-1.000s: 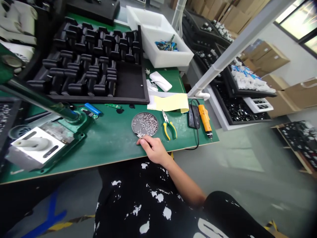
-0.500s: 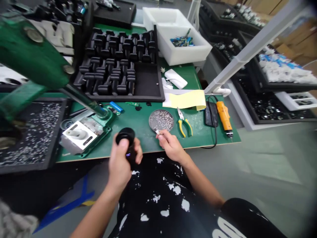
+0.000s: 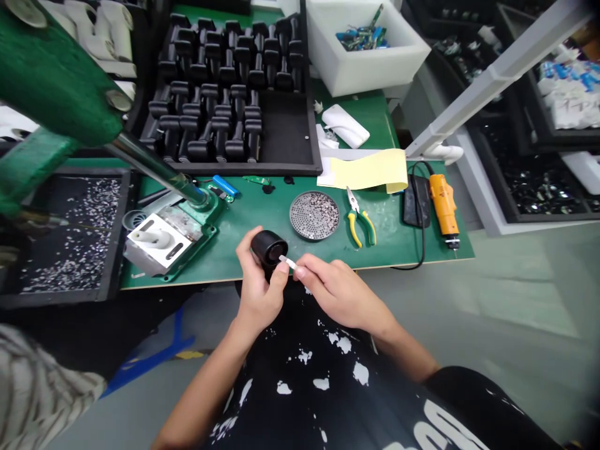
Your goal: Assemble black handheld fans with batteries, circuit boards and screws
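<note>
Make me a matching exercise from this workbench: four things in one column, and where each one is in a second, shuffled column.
Things:
1. black cylinder
2. white plastic bin
3. yellow-handled pliers
4. pale sliver

Places or states:
A. Pinched in the right hand
B. Holding blue and green parts
C. Gripped in the left hand
D. Lying on the green bench

Pairs: 1-C, 2-B, 3-D, 4-A

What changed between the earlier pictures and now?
The left hand came into view holding a black cylinder, open end now tilted toward the right hand, which moved from the round mesh tray toward it, still pinching a small white piece. The pliers stayed put.
</note>
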{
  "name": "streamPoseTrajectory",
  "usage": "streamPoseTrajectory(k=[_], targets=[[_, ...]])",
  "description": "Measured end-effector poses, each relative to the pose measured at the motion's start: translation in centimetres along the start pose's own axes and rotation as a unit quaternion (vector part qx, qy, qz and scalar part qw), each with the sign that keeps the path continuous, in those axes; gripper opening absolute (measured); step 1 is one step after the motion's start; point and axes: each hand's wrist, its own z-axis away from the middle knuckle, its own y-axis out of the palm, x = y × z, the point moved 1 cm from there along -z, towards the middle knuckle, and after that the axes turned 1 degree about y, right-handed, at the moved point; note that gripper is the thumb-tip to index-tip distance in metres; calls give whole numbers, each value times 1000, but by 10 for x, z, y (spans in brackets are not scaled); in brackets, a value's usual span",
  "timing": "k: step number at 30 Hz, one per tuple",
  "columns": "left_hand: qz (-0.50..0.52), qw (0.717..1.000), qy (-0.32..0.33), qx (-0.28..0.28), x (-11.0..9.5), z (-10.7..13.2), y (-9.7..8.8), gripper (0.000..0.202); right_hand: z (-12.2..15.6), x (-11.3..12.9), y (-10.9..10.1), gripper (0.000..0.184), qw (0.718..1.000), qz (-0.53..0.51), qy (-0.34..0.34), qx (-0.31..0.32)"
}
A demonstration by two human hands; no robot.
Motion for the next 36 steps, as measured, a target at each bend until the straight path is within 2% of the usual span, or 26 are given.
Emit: streamPoseTrajectory(k=[3,7,10,14,20,23,27,31,34,36], targets=[[-66,997,29,-5,7,0,-3,72,-3,0,-4,30,1000,5,6,27],[-146,987,69,-8,9,0,-7,56,-7,0,-5,32,999,-17,-11,47],[-164,983,79,-7,8,-2,-9,51,-9,-2,-1,32,998,-30,-21,46],[-160,985,61,6,9,-4,-9,50,-9,-6,3,31,999,-27,-15,44],[-89,996,-1,1,11,-4,-5,49,-10,-14,7,35,998,-20,-11,51],[25,998,-63,16,8,-5,0,46,-10,-17,8,35,999,-17,-11,45],[155,978,-139,32,0,-8,6,43,-13,-23,11,33,999,-26,-23,36],[217,959,-175,43,-2,-11,10,47,-18,-33,22,29,984,-166,-57,33],[219,957,-184,52,1,-12,12,49,-22,-39,31,30,960,-272,-58,-16],[205,960,-184,59,6,-13,13,48,-25,-40,33,31,956,-284,-54,-50]])
